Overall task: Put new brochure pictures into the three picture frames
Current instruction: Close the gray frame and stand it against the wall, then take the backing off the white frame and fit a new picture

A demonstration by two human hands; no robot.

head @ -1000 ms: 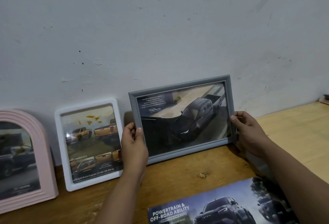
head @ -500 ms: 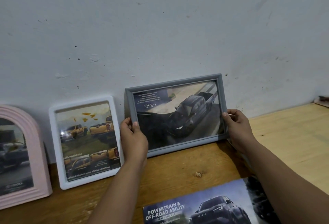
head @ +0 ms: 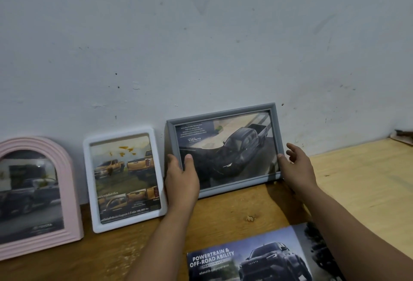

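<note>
Three picture frames lean against the wall on the wooden table. A grey landscape frame [head: 223, 110] holds a dark pickup picture. My left hand [head: 182, 180] holds its left edge, thumb on the glass and fingers behind. My right hand [head: 297, 164] touches the frame's right edge with its thumb, its fingers spread loose. To the left stand a white frame [head: 89, 182] with yellow pickups and a pink arched frame [head: 69, 191] with a dark truck.
An open brochure [head: 248, 258] reading "POWERTRAIN & OFF-ROAD ABILITY" lies on the wooden table [head: 234, 211] near the front edge. A lighter wooden board [head: 362, 186] spreads to the right. The white wall [head: 201, 46] stands right behind the frames.
The grey frame went back against the wall and now stands on the table. My right hand's fingers have opened off its right edge; my left hand keeps its hold.
</note>
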